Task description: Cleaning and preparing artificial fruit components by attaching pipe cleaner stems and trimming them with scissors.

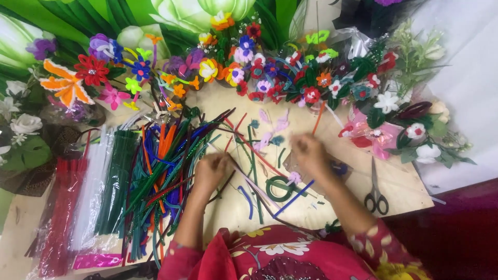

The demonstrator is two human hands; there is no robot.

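**Two hands among pipe cleaners on a craft table**

Red floral sleeves (290, 256) fill the bottom edge, nearest the camera, and both forearms reach up from them onto a pale wooden table (410, 189).

Far left lie bagged bundles of pipe cleaners (88, 197) in red, white and dark green. Just beside them spreads a loose heap of pipe cleaners (166, 166) in blue, orange and green. The left hand (210, 171) rests at the right edge of that heap, fingers curled together; it is too blurred to tell what they pinch, if anything. Between the hands sit a dark green tape roll (279, 188) and a blue stem (294, 198). The right hand (308, 153) is also blurred, fingers bunched near small pink pieces (270, 132); its grip cannot be told. Scissors (375, 189) lie further right, well apart from it. Finished pipe-cleaner flowers (249, 67) line the table's far edge.
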